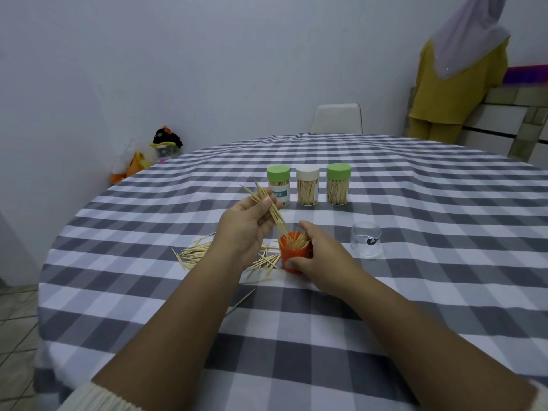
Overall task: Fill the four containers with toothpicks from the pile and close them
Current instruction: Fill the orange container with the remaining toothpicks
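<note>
Pinching a toothpick bundle [268, 207], left hand [246, 229] raised; right hand [318, 256] gripping orange container [292, 258].

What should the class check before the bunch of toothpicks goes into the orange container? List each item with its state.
1. Left hand grips the toothpick bunch: ok.
2. Right hand steadies the orange container: ok.
3. Container upright and open: ok.
4. Room left inside: cannot tell; toothpicks already stick out.
5. Clear cover within reach, standing beside the right hand: ok.
6. Pile used up: not ok; loose toothpicks remain.
</note>
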The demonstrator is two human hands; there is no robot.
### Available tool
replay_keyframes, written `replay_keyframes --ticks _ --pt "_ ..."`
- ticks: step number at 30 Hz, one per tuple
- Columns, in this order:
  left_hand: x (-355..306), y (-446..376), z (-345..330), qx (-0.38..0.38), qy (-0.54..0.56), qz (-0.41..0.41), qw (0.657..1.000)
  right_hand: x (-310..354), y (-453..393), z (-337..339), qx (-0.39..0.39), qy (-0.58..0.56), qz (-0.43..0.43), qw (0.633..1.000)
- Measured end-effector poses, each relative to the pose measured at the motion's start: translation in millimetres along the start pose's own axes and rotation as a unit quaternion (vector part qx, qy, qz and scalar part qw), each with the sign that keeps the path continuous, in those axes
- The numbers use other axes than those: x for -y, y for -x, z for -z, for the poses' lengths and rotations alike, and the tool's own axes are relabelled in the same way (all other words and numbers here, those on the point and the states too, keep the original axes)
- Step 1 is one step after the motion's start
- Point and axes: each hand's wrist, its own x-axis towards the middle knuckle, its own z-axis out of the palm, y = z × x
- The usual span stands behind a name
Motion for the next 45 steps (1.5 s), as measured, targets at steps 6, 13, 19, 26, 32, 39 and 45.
replay_keyframes --ticks 6,13,19,26,32,39,45 --pt "-10 -3 -13 0.026 0.025 -0.021 0.999 0 -1 -1 0.001 0.001 -0.001 1.0" --pt "4 3 -5 0.011 0.015 -0.015 1.0 -2 -1 0 -0.006 -0.01 0.004 1.0" --pt "5 6 3 0.011 0.004 -0.016 1.0 -2 0 0 -0.004 -0.02 0.006 1.0" --pt "19 8 2 0.032 -0.126 -0.011 0.991 1 1 1 -0.004 -0.018 0.001 1.0" --pt "24 10 1 0.002 -0.203 0.002 0.979 2 1 1 -0.006 -0.013 -0.001 1.0" --pt "21 12 2 0.002 -0.23 0.009 0.973 1 2 1 -0.015 -0.008 0.005 1.0" --pt "13 11 15 0.029 -0.361 0.003 0.932 -1 2 1 -0.016 -0.005 0.01 1.0"
